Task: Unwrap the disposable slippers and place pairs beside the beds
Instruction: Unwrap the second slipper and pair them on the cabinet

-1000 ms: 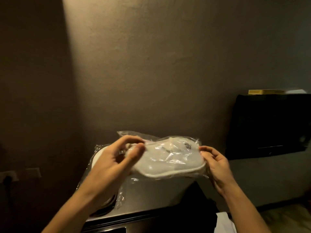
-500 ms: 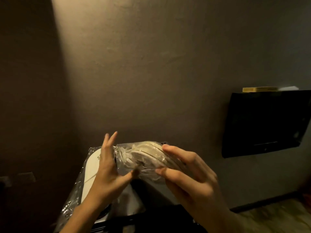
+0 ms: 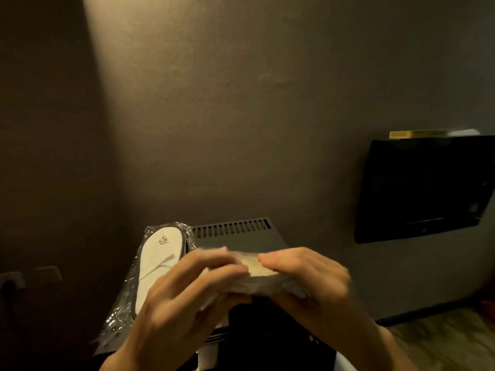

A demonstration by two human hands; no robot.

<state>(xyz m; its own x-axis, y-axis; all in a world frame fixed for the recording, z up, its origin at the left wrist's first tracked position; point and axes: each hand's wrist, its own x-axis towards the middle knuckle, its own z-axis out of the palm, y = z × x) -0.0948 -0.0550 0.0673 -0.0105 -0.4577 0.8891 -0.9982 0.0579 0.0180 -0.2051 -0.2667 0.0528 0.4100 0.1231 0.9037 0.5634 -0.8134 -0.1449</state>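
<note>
Both hands are meeting at about six o'clock in the view, gripping one plastic-wrapped slipper pack (image 3: 263, 279) between them: the left hand (image 3: 184, 298) is curling its fingers over the pack's left end, the right hand (image 3: 308, 277) is closing round its right end. A second wrapped slipper pack (image 3: 158, 263) is lying at eight o'clock on a grey vented appliance (image 3: 241, 234). A dark wall-mounted television (image 3: 423, 188) is hanging at three o'clock.

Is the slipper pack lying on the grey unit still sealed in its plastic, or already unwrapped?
Still wrapped. Crinkled clear plastic surrounds the white slipper pack on the grey unit; whether its seal is intact cannot be told.
</note>
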